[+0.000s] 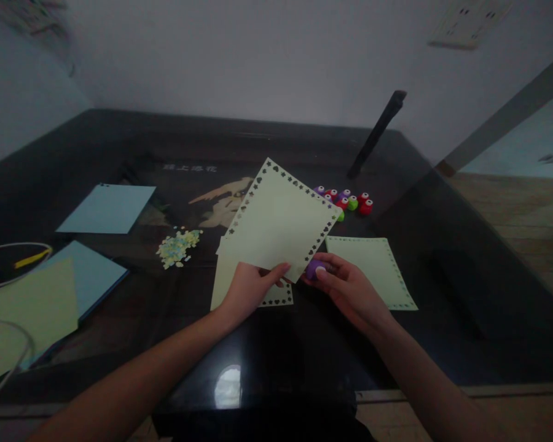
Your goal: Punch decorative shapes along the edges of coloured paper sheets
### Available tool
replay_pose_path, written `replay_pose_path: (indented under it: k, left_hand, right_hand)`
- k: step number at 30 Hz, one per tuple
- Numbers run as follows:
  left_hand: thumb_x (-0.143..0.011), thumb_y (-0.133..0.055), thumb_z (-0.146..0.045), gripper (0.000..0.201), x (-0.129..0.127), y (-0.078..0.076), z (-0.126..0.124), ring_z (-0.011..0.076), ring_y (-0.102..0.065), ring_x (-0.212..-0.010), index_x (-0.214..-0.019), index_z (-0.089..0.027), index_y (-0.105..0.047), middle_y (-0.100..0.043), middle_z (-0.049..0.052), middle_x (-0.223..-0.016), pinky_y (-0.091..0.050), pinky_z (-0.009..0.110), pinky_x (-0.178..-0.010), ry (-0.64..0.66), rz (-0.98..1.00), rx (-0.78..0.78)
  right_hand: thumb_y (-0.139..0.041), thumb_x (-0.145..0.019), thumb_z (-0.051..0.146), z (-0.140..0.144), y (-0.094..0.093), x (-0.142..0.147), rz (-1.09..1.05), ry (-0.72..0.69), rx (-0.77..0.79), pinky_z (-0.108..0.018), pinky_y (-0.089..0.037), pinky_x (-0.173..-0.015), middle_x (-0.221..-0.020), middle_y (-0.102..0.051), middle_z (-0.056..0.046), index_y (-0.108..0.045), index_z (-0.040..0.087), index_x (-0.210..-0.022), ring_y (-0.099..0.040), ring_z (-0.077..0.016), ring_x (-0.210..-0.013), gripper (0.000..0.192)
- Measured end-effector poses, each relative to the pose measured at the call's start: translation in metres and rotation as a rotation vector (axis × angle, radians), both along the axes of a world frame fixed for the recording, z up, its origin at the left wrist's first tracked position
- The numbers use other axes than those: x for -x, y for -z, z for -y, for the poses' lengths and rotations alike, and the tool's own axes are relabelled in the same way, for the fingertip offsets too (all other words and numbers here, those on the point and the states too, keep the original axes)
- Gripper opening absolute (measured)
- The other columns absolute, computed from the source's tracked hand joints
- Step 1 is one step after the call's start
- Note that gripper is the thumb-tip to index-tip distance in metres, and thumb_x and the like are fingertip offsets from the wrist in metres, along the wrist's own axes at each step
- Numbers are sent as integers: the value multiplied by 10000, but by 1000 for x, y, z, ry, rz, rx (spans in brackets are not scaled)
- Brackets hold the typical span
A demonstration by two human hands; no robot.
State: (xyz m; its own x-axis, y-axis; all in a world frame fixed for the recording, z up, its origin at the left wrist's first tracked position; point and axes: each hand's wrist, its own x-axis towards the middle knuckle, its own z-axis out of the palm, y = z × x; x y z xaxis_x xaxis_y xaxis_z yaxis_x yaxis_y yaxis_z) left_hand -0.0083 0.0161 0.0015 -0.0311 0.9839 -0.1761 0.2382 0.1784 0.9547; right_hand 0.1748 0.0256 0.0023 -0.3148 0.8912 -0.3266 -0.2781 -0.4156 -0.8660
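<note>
My left hand grips the lower corner of a pale yellow-green paper sheet, tilted above the table. Small star and heart shapes are punched along its edges. In my right hand is a purple craft punch, held at the sheet's lower right edge. Whether the paper sits inside its slot I cannot tell. Below my left hand lies another punched sheet, partly covered. To the right, under and beyond my right hand, is a stack of bordered sheets.
Several red, green and purple punches are grouped behind the sheet. A pile of paper bits lies left of centre. Farther left are blue paper, yellow-green paper and a white cable. A black stick-like object rises at the back right.
</note>
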Motion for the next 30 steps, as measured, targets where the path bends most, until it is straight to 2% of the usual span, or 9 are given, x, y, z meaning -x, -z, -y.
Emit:
replay_pose_path:
  k: [10, 18, 22, 30]
  left_hand:
    - [-737, -610, -310, 255, 1, 0, 2, 140, -639, -559, -527, -167, -586, -693, 44, -613, -541, 252, -582, 6, -16, 5]
    - [-729, -612, -293, 177, 1, -2, 4, 132, -634, -541, -597, -175, -616, -701, 35, -625, -529, 238, -571, 5, -63, -2]
    - [-747, -593, -306, 198, -1, -1, 5, 137, -632, -547, -595, -181, -606, -695, 28, -607, -524, 247, -582, 35, -67, 17]
    - [-765, -576, -318, 203, -1, 0, 7, 168, -669, -662, -603, -199, -610, -710, 24, -644, -526, 306, -763, 68, -127, 38]
  right_hand:
    - [-755, -646, 248, 2, -1, 2, 48, -1, 17, -395, -467, -917, -917, -680, -34, -626, 209, -941, -650, -172, -854, 324]
    - [-751, -644, 233, 4, -1, 3, 78, -10, 8, -391, -447, -913, -870, -668, -3, -609, 231, -938, -641, -149, -813, 326]
    - [-773, -612, 220, 4, 4, 2, 107, -17, -15, -390, -447, -888, -847, -665, 6, -612, 238, -913, -627, -151, -803, 343]
    - [-798, -557, 227, 6, 10, 5, 118, -24, -42, -395, -446, -889, -896, -681, 1, -649, 240, -865, -620, -167, -845, 342]
